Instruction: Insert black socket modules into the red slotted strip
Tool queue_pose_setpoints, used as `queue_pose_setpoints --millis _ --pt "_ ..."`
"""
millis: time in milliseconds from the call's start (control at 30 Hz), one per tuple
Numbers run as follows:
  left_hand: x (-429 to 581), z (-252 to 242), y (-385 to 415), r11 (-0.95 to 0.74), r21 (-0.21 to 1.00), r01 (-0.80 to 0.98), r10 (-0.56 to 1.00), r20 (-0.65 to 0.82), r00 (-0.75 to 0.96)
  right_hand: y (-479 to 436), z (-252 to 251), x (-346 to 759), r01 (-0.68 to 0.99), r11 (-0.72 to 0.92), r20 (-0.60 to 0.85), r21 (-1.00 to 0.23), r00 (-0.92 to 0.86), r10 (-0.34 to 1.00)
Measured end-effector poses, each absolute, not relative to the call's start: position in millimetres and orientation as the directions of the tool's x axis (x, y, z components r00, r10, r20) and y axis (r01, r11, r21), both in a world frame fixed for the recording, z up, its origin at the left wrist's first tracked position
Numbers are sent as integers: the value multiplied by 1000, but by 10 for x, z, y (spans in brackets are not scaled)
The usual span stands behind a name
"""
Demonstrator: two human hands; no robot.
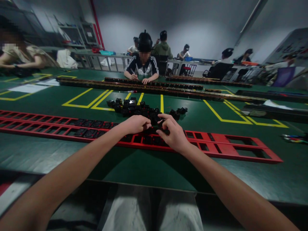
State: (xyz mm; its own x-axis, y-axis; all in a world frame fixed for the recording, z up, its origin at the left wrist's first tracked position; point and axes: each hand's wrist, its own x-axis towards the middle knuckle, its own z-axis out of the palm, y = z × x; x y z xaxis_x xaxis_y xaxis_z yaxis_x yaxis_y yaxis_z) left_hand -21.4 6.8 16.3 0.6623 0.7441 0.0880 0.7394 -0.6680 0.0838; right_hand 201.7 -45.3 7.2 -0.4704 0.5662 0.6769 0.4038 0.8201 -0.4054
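A long red slotted rack (240,146) lies across the green table in front of me. Some of its slots to the left hold small black parts (92,123). My left hand (136,124) rests closed on the rack, fingers curled down over black parts. My right hand (172,133) is beside it, fingers pinched on a small black part at the rack's far edge. A loose pile of black parts (134,107) lies just beyond both hands.
Yellow lines (161,103) mark the green table (144,170). Long dark racks (154,86) run across the far side, where a person (143,65) sits facing me. More people sit at the far left and at tables behind. Pens (295,138) lie at the right edge.
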Motion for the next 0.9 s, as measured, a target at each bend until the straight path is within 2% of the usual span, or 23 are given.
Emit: queue_pose_setpoints --millis 233,500,700,900 --pt "-221 157 73 -695 86 714 718 119 685 -594 90 1855 488 857 627 -165 -619 473" --pt "-226 164 74 -688 123 716 726 116 678 -732 75 1700 313 913 653 -260 -640 406" --pt "-219 148 84 -681 98 726 732 116 672 -754 30 1637 282 940 647 -193 -684 338" --pt "-225 96 120 -688 90 720 725 140 675 -753 -86 1558 406 912 557 -64 -743 370"
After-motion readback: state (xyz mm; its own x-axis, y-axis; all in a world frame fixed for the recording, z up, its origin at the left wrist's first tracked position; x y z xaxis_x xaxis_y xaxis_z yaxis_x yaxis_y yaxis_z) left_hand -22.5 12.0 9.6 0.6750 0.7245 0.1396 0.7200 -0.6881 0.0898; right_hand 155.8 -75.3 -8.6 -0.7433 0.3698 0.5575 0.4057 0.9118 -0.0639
